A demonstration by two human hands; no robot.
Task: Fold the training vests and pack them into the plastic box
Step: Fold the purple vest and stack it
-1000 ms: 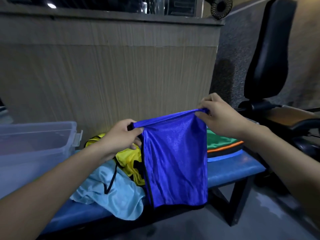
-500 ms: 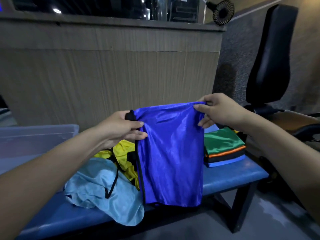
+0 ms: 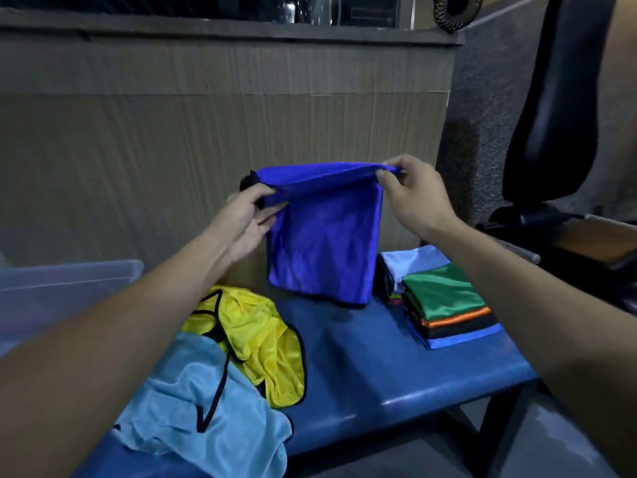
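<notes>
Our left hand and right hand pinch the shiny royal-blue folded vest by its top corners, fingers curled, above the blue table.

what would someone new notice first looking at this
A shiny royal-blue training vest held up mid-frame, its top edge pinched by the left hand and right hand, its hem near the blue bench. Right of it sits a neat stack of folded vests, green on top; front left lie crumpled yellow and light-blue vests.
</notes>
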